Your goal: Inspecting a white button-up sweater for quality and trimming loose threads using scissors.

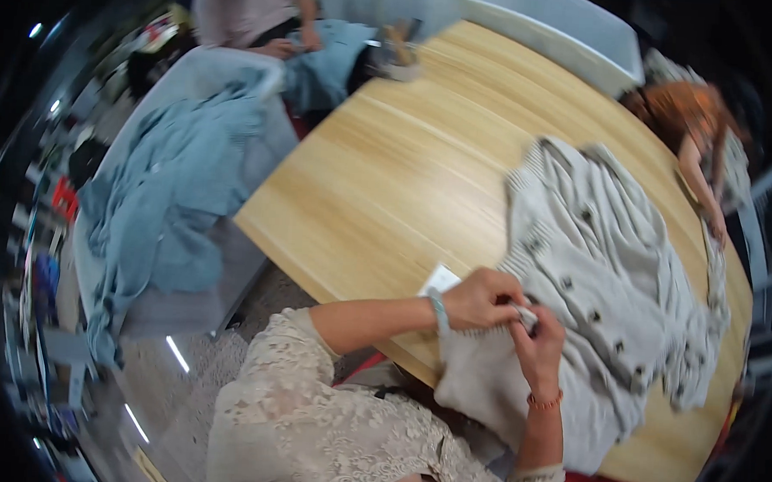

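A light grey knitted cardigan [593, 278] with dark buttons down its front lies spread over the right part of the table. My left hand [486, 299] pinches a small fold at the cardigan's near-left edge, fingertips pressed together. Close beside it, my right hand [540, 341] is closed on the same bit of knit, thumb and forefinger meeting around it. A whitish tip shows between the two hands; its details are too small to make out. Behind my left wrist, a small white card [441, 279] lies on the table.
The wooden table [390, 171] fills the middle. Left of it, a pale bin [110, 253] holds blue knitwear [175, 178]. A seated person [249, 16] handles blue cloth at the far left. Another person [693, 122] reaches over the right edge. A white tub [554, 32] stands behind.
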A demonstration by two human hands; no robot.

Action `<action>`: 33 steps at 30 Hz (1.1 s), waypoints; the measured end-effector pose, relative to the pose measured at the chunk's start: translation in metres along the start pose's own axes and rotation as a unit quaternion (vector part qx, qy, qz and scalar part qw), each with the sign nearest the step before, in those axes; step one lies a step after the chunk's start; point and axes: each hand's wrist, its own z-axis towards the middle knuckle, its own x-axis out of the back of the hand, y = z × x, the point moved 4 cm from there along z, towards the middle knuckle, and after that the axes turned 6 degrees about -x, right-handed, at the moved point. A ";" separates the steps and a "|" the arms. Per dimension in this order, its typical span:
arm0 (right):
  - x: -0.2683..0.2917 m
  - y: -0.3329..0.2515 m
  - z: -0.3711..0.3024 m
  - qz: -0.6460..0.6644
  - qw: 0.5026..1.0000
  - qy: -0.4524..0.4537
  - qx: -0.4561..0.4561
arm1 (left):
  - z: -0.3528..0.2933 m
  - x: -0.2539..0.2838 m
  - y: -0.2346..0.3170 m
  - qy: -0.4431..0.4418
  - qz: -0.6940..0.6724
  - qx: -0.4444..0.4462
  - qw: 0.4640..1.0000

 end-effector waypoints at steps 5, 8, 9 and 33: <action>-0.006 0.021 0.001 0.092 0.995 -0.031 -0.019 | 0.001 0.007 -0.012 -0.017 -0.024 0.045 0.999; -0.002 0.021 0.001 0.095 0.995 -0.006 0.006 | 0.020 0.003 -0.025 -0.070 -0.020 -0.007 0.997; -0.002 0.022 0.002 0.054 0.998 0.008 -0.022 | 0.029 0.002 -0.031 -0.086 -0.020 -0.044 0.995; 0.001 -0.011 0.006 -0.178 0.972 0.114 0.098 | 0.076 -0.014 -0.054 -0.062 0.001 0.035 0.997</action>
